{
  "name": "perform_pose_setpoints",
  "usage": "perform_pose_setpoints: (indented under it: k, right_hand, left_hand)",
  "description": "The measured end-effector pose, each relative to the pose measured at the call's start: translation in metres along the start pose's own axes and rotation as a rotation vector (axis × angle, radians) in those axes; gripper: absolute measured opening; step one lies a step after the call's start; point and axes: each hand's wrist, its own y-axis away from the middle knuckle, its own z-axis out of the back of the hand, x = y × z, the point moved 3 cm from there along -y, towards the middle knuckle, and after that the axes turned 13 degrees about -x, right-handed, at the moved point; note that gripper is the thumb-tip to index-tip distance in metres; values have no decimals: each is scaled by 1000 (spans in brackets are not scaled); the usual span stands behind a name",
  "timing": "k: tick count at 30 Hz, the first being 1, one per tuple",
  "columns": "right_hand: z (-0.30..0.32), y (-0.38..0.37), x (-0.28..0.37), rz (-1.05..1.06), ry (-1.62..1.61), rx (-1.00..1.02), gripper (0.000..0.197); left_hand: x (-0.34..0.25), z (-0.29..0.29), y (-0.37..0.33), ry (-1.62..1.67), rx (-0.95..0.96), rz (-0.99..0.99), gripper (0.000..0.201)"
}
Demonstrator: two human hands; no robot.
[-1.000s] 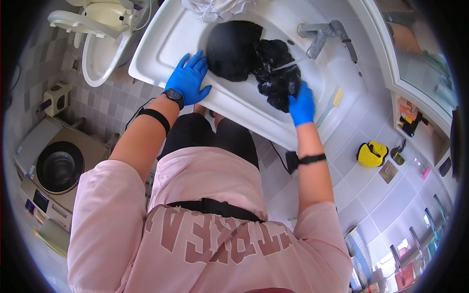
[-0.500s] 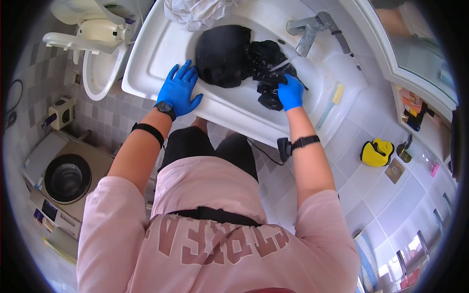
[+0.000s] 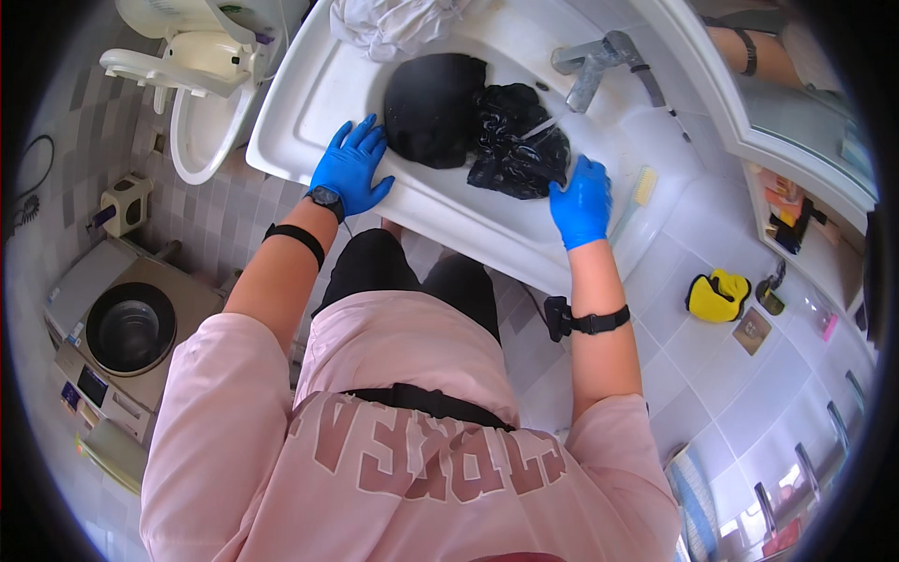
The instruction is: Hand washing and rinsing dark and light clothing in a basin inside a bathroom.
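A wet black cloth [image 3: 520, 145] lies crumpled in the white sink [image 3: 440, 204], under a thin stream of water. A smoother black bulk [image 3: 433, 108] adjoins it on the left; I cannot tell if both are one piece. My right hand [image 3: 582, 204], in a blue glove, is closed at the cloth's right edge, its fingertips partly hidden. My left hand [image 3: 351, 170], also gloved in blue, lies on the sink's front rim with its fingers spread, left of the black bulk and holding nothing.
The grey tap [image 3: 590, 73] juts over the basin from the back right. White fabric [image 3: 393, 26] is heaped on the sink's far left. A brush [image 3: 643, 185] rests along the right rim. A mirror cabinet [image 3: 796, 140] overhangs at the right, and a toilet [image 3: 201, 140] stands at the left.
My right hand has moved right and slightly nearer me, and the crumpled cloth has spread out toward it. My left hand stays on the rim.
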Motion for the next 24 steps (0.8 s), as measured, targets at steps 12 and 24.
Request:
perform_pose_setpoints:
  k: [12, 24]
  right_hand:
    - [-155, -31, 15, 61, -464, 299, 58]
    - [27, -2, 40, 259, -250, -159, 29]
  left_hand:
    - [4, -1, 1, 37, -22, 1, 67]
    - [10, -4, 7, 63, -64, 7, 68]
